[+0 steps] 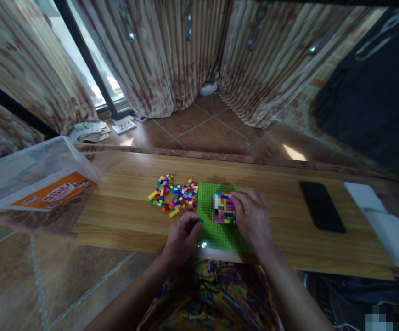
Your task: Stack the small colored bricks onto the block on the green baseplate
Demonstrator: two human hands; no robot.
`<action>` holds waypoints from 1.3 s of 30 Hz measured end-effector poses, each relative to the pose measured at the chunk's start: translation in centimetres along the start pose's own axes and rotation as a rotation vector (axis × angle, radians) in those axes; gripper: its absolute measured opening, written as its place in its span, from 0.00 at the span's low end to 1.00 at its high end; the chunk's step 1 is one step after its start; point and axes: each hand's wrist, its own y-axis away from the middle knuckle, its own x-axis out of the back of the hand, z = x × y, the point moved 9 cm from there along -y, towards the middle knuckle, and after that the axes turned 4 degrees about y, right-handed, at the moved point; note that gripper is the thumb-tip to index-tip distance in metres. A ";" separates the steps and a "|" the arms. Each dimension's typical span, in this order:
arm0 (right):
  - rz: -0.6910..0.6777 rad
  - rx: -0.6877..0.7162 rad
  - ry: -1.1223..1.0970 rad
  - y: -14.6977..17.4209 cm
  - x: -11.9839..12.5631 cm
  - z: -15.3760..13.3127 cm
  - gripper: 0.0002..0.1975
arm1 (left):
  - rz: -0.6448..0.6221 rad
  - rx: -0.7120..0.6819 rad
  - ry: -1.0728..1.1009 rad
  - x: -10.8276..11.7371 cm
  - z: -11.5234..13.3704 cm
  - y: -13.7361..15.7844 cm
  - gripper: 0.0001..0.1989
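On a green baseplate (206,239) stands a low block structure of many colours (224,209). My right hand (254,218) is at the structure's right side, thumb and fingers pinched at its top right edge, where a pink brick (231,196) shows at the fingertips. Over the plate's left edge, my left hand (183,236) is closed with a small dark green brick (200,220) between thumb and forefinger. Just beyond the left hand, a pile of loose coloured bricks (185,193) lies on the wooden table, touching or close to the plate.
A clear plastic tub (44,161) with an orange label stands at the table's left end. To the right lie a black flat slab (322,207) and white objects (388,225). Striped curtains (151,55) hang beyond the wooden table (116,202); papers (91,131) lie on the tiled floor.
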 end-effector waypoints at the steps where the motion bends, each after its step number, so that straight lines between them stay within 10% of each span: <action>1: -0.005 0.001 0.000 -0.1 -0.2 0.0 0.13 | 0.002 -0.001 -0.006 0.0 0.1 0.0 0.05; 39: -0.310 0.106 -0.077 -2.6 -3.2 0.2 0.13 | 0.007 -0.037 -0.102 0.0 1.0 -0.2 0.03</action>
